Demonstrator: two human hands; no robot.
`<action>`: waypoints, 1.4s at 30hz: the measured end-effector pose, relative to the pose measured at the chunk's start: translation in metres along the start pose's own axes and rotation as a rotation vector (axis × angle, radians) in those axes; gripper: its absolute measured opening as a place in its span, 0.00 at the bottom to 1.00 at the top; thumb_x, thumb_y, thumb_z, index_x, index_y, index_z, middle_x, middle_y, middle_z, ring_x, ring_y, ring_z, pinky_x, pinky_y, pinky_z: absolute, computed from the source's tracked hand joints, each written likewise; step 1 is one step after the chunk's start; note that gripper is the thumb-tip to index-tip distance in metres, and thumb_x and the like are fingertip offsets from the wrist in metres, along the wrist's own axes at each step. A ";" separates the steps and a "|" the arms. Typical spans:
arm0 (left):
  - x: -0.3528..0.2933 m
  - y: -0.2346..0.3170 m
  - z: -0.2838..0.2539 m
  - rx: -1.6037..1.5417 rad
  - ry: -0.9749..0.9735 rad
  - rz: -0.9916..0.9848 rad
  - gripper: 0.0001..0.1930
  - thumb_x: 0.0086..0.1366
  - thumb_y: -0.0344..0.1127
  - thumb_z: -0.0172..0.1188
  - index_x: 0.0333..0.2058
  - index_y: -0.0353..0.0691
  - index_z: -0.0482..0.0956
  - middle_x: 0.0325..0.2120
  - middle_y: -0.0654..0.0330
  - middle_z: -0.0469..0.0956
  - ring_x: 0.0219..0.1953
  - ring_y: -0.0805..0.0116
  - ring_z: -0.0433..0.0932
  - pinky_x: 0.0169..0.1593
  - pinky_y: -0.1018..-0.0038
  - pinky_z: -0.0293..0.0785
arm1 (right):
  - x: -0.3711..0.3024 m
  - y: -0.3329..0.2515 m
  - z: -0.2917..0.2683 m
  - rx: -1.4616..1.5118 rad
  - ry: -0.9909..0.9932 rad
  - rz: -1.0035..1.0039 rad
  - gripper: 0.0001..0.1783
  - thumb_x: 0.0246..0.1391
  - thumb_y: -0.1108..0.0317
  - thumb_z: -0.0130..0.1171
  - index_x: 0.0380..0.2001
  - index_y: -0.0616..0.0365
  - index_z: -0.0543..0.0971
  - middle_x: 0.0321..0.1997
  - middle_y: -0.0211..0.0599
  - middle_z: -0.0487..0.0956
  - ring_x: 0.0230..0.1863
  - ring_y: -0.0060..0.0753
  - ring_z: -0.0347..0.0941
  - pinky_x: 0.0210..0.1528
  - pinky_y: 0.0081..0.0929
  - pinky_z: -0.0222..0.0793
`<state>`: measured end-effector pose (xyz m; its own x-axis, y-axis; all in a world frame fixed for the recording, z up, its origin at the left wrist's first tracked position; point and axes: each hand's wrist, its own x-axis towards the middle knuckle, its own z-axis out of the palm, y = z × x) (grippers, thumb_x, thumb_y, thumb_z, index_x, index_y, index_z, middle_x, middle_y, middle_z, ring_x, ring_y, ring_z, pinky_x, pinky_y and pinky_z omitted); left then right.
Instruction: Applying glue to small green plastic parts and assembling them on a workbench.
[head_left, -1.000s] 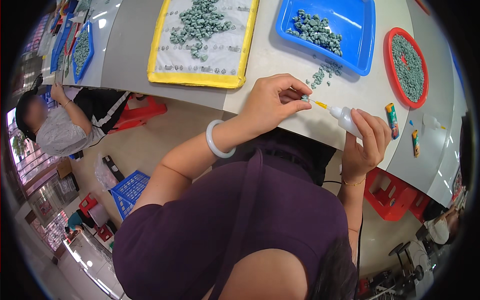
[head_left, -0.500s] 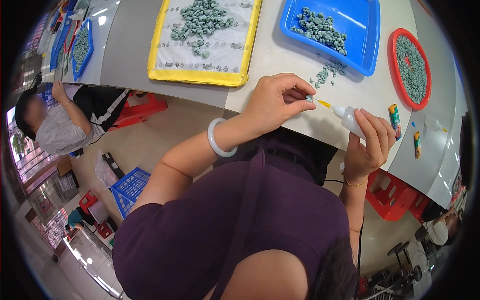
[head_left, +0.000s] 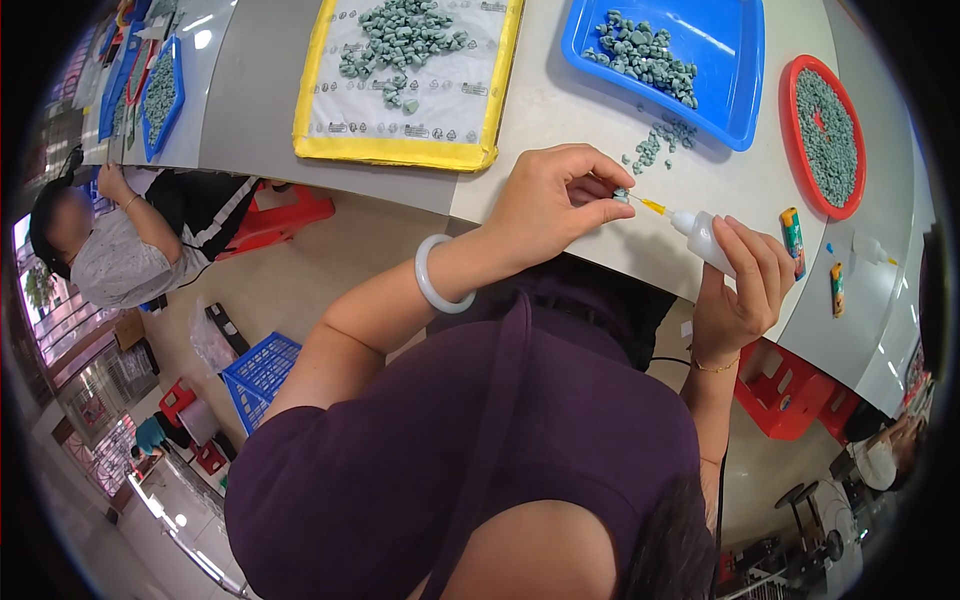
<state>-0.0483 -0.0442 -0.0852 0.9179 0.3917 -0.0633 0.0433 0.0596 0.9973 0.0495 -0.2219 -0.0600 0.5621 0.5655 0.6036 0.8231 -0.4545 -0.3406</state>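
Left hand (head_left: 548, 205) pinches a green stone (head_left: 622, 196) and right hand (head_left: 745, 285) grips a bottle (head_left: 704, 238), as before.

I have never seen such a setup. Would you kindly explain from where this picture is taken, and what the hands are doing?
There is no machine: a person works bare-handed. A fisheye camera worn on the head looks down, so edges bend. The left hand pinches a small green piece; the right hand holds a bottle, its yellow tip pointing toward it. On the table, a yellow-edged board, a blue tray and a red tray hold similar pieces.
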 end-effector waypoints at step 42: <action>0.002 -0.002 -0.004 -0.038 -0.031 0.121 0.10 0.52 0.20 0.60 0.35 0.33 0.76 0.33 0.58 0.73 0.35 0.69 0.78 0.41 0.77 0.75 | 0.020 0.011 0.035 0.208 -0.364 0.185 0.04 0.44 0.78 0.58 0.27 0.62 0.75 0.29 0.34 0.75 0.27 0.30 0.73 0.31 0.21 0.69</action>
<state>-0.0481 -0.0397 -0.0873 0.9272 0.3698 0.0591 -0.0828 0.0485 0.9954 0.0727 -0.1917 -0.0767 0.6630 0.7094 0.2392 0.6839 -0.4439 -0.5790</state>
